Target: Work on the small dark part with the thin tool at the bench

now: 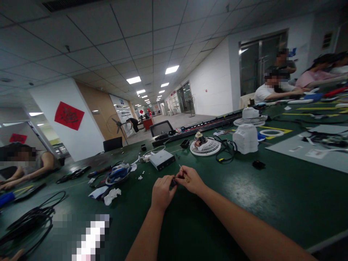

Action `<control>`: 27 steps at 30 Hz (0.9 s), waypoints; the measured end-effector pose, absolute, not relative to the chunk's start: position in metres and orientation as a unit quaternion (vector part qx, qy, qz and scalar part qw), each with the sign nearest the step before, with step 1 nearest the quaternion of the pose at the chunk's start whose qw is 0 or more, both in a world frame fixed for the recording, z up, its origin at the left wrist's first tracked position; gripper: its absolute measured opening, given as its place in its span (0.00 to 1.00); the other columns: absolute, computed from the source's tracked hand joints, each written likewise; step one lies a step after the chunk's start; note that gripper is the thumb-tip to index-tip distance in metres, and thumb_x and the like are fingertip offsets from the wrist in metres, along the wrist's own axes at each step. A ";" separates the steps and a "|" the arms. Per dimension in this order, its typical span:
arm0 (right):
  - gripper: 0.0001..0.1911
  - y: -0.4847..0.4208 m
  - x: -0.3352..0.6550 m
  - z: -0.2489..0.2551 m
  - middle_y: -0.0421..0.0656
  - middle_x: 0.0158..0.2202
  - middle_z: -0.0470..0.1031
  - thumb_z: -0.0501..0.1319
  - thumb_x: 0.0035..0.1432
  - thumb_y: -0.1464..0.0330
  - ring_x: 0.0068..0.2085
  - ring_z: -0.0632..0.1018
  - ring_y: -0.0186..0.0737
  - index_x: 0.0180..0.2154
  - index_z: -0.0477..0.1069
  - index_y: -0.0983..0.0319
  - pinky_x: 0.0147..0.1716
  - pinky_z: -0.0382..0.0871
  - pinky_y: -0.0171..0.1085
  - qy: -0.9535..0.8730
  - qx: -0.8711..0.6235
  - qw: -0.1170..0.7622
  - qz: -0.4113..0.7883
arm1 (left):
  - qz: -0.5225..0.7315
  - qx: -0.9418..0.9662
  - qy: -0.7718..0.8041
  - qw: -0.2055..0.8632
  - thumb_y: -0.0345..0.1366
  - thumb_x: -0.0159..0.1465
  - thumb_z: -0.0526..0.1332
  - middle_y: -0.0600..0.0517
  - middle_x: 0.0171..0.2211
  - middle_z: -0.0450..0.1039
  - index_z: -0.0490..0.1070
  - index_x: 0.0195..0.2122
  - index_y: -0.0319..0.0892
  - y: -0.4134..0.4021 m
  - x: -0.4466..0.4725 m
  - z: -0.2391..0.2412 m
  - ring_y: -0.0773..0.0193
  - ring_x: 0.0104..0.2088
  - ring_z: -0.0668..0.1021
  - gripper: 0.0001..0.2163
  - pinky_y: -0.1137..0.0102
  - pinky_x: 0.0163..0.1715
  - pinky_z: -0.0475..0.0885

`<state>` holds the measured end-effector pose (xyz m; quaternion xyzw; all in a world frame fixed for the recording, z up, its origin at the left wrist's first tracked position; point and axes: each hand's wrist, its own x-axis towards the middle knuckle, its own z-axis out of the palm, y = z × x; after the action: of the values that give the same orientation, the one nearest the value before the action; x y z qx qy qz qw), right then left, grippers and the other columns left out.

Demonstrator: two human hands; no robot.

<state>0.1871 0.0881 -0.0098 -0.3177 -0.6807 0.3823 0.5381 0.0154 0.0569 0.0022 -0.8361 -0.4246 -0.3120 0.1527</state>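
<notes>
Both hands meet over the green tabletop, in the middle of the head view. My left hand (162, 192) is closed, pinching a small dark part (173, 182) between thumb and fingers. My right hand (192, 180) touches the same spot, its fingers closed on a small tan-coloured piece (186, 178) whose kind I cannot make out. A thin light tip shows just above the right fingers. Beyond the hands lies a light grey box-shaped unit (162, 159) with a dark front. A small black open box (185, 144) stands farther back.
A round white fan grille (206, 146) with a motor on it is at the back. Right of it stand a white plastic housing (245, 139) and a black cable (226, 152). Coiled black cables (34, 217) and crumpled white paper (112, 196) lie left. Other people sit at both sides.
</notes>
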 end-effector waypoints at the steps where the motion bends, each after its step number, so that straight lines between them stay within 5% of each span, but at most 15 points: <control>1: 0.13 0.087 0.187 -0.009 0.40 0.30 0.75 0.64 0.47 0.69 0.31 0.76 0.37 0.28 0.58 0.59 0.32 0.70 0.35 -0.681 -0.313 0.540 0.384 | -0.309 -0.839 -0.422 0.152 0.33 0.63 0.60 0.47 0.43 0.75 0.69 0.48 0.42 0.057 0.015 0.002 0.58 0.41 0.76 0.12 0.63 0.41 0.71; 27: 0.16 0.097 0.210 -0.005 0.38 0.27 0.73 0.69 0.42 0.69 0.28 0.74 0.34 0.26 0.60 0.61 0.28 0.67 0.32 -0.722 -0.285 0.454 0.437 | -0.249 -0.882 -0.369 0.153 0.37 0.65 0.58 0.45 0.45 0.74 0.66 0.51 0.42 0.055 0.019 0.002 0.58 0.42 0.76 0.14 0.61 0.43 0.71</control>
<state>0.2099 0.0968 -0.0051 -0.2853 -0.7220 0.4372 0.4540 0.0194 0.0550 0.0024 -0.8824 -0.3690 -0.2489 0.1529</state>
